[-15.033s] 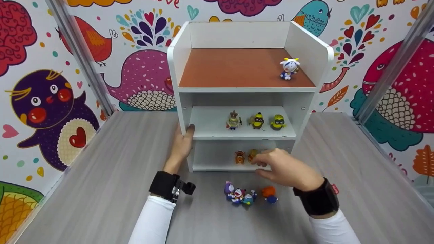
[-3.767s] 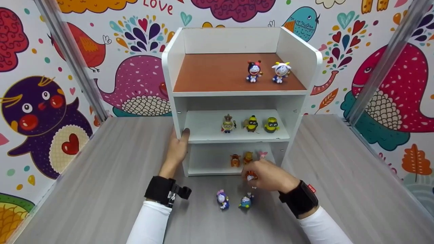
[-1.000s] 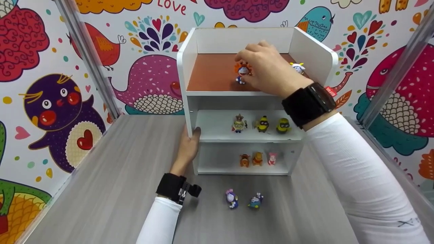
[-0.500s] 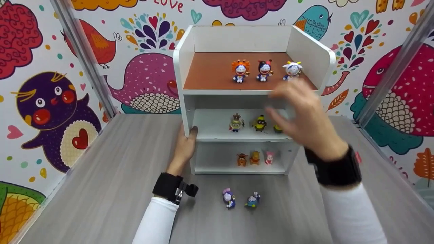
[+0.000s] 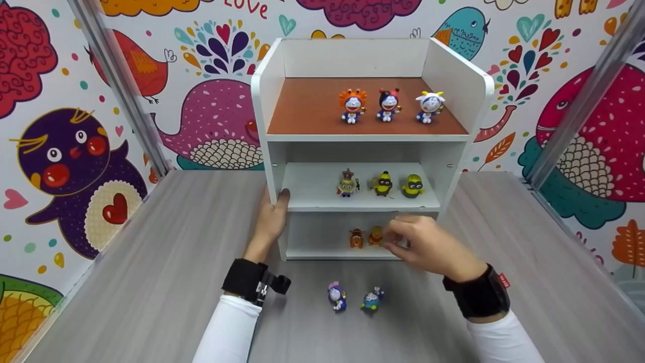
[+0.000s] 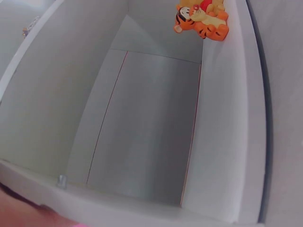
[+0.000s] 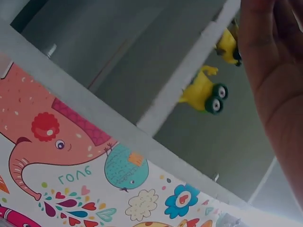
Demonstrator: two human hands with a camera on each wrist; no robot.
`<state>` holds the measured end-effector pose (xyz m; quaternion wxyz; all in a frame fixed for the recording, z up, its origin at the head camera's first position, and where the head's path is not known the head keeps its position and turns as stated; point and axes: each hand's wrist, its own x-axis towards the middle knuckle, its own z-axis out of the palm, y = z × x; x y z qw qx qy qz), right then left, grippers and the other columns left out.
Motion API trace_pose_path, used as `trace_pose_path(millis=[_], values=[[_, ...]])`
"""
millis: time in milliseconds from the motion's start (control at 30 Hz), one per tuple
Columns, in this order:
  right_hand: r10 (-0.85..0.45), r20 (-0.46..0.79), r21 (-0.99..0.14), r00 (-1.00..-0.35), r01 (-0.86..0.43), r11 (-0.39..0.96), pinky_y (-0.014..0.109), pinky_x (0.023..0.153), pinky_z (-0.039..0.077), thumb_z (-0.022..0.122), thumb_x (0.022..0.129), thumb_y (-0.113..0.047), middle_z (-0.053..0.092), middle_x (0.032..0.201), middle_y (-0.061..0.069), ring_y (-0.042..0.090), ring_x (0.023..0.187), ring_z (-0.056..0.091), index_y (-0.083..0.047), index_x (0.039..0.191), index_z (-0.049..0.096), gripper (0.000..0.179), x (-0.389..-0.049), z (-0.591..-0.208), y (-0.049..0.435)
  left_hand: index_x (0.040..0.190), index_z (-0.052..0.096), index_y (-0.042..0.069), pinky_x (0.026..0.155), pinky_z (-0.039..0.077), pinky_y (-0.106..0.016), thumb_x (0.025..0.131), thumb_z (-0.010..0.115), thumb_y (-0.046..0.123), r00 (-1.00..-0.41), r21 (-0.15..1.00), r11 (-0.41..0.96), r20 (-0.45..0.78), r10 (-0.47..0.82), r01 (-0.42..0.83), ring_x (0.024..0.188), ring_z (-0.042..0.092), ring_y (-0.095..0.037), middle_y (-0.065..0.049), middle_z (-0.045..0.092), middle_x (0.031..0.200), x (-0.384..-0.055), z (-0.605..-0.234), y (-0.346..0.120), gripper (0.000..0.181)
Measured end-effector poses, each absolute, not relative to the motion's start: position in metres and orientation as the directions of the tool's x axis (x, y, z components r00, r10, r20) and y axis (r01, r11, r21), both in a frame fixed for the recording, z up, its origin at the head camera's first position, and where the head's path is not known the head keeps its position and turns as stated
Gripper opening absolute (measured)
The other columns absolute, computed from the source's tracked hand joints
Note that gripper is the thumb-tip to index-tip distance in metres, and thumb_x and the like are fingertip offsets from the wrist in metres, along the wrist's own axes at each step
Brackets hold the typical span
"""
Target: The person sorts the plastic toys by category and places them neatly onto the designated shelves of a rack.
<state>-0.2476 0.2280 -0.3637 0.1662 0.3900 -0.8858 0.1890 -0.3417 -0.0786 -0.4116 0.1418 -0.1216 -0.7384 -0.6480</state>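
My left hand (image 5: 271, 219) grips the left side panel of a white shelf unit (image 5: 276, 171), thumb over its front edge. My right hand (image 5: 428, 244) is before the bottom shelf, fingers loosely bent, with nothing seen in them; it hides that shelf's right part. Two small figurines lie on the table: a purple one (image 5: 337, 296) and a teal one (image 5: 372, 299). On the brown top stand an orange-maned figurine (image 5: 352, 107), a ladybug-hooded figurine (image 5: 388, 105) and a cow-hooded figurine (image 5: 429, 107). The left wrist view shows a tiger figurine (image 6: 208, 23) on the bottom shelf.
Three yellow figurines stand on the middle shelf, among them a crowned one (image 5: 347, 183) and a green-goggled one (image 7: 206, 97). A bear figurine (image 5: 375, 236) sits beside the tiger. Patterned walls (image 5: 211, 121) with metal posts (image 5: 121, 85) enclose the grey table (image 5: 191, 282).
The right hand set the ladybug-hooded, then the orange-maned figurine on the top shelf, left of the cow-hooded one. It has since come down to the bottom shelf. The left hand keeps its hold.
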Motion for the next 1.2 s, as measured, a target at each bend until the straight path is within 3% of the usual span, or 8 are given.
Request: trace_pose_path(millis=[133, 333, 533, 633, 733, 900, 1200], values=[[-0.642, 0.375, -0.226, -0.669, -0.737, 0.636, 0.027, 0.066, 0.059, 0.066, 0.086, 0.006, 0.072, 0.085, 0.001, 0.009, 0.076, 0.066, -0.008, 0.092, 0.071, 0.016, -0.25, -0.375, 0.222, 0.157, 0.021, -0.003, 0.126, 0.016, -0.056, 0.105, 0.042, 0.017, -0.933, 0.924, 0.137, 0.36, -0.005, 0.356, 0.152, 0.023, -0.04, -0.027, 0.028, 0.161, -0.341, -0.412, -0.08, 0.06], [-0.676, 0.24, -0.233, -0.697, -0.717, 0.656, 0.031, 0.078, 0.061, 0.064, 0.084, 0.006, 0.074, 0.103, 0.009, 0.02, 0.09, 0.072, -0.005, 0.109, 0.071, 0.028, -0.252, -0.395, 0.205, 0.158, 0.019, -0.002, 0.126, 0.015, -0.057, 0.105, 0.041, 0.017, -0.941, 0.932, 0.145, 0.337, -0.002, 0.334, 0.153, 0.021, -0.04, -0.027, 0.025, 0.162, -0.339, -0.413, -0.083, 0.06], [-0.753, 0.121, -0.175, -0.647, -0.76, 0.625, 0.045, 0.101, 0.054, 0.069, 0.093, -0.024, 0.06, 0.139, 0.015, 0.031, 0.122, 0.062, -0.012, 0.143, 0.053, 0.054, -0.25, -0.424, 0.175, 0.157, 0.022, -0.003, 0.124, 0.018, -0.059, 0.104, 0.042, 0.018, -0.937, 0.926, 0.159, 0.349, -0.02, 0.342, 0.151, 0.025, -0.042, -0.029, 0.029, 0.159, -0.338, -0.412, -0.084, 0.06], [-0.795, 0.046, -0.152, -0.604, -0.791, 0.592, 0.049, 0.107, 0.049, 0.065, 0.096, -0.034, 0.051, 0.15, 0.014, 0.035, 0.135, 0.052, -0.02, 0.147, 0.05, 0.055, -0.245, -0.437, 0.162, 0.156, 0.022, -0.004, 0.124, 0.018, -0.059, 0.104, 0.043, 0.018, -0.931, 0.92, 0.171, 0.363, -0.027, 0.354, 0.15, 0.025, -0.044, -0.03, 0.03, 0.159, -0.337, -0.412, -0.084, 0.06], [-0.803, -0.023, -0.145, -0.596, -0.793, 0.592, 0.043, 0.108, 0.049, 0.065, 0.097, -0.034, 0.056, 0.146, 0.009, 0.03, 0.134, 0.054, -0.022, 0.142, 0.056, 0.047, -0.242, -0.443, 0.157, 0.156, 0.022, -0.005, 0.123, 0.019, -0.061, 0.104, 0.043, 0.018, -0.93, 0.917, 0.172, 0.368, -0.023, 0.359, 0.15, 0.026, -0.045, -0.031, 0.03, 0.158, -0.337, -0.412, -0.082, 0.06], [-0.784, -0.068, -0.178, -0.617, -0.766, 0.618, 0.032, 0.099, 0.054, 0.071, 0.093, -0.027, 0.068, 0.126, 0.002, 0.015, 0.117, 0.064, -0.019, 0.135, 0.062, 0.044, -0.242, -0.444, 0.158, 0.156, 0.022, -0.005, 0.123, 0.018, -0.06, 0.104, 0.044, 0.018, -0.931, 0.92, 0.169, 0.363, -0.021, 0.355, 0.15, 0.025, -0.045, -0.031, 0.029, 0.159, -0.338, -0.411, -0.079, 0.061], [-0.762, -0.09, -0.173, -0.642, -0.743, 0.647, 0.025, 0.082, 0.055, 0.076, 0.086, -0.026, 0.07, 0.106, -0.003, 0.007, 0.095, 0.064, -0.015, 0.121, 0.066, 0.038, -0.244, -0.44, 0.157, 0.157, 0.02, -0.004, 0.124, 0.015, -0.061, 0.105, 0.042, 0.016, -0.923, 0.914, 0.142, 0.385, -0.007, 0.38, 0.152, 0.021, -0.045, -0.03, 0.026, 0.161, -0.339, -0.411, -0.078, 0.06]])
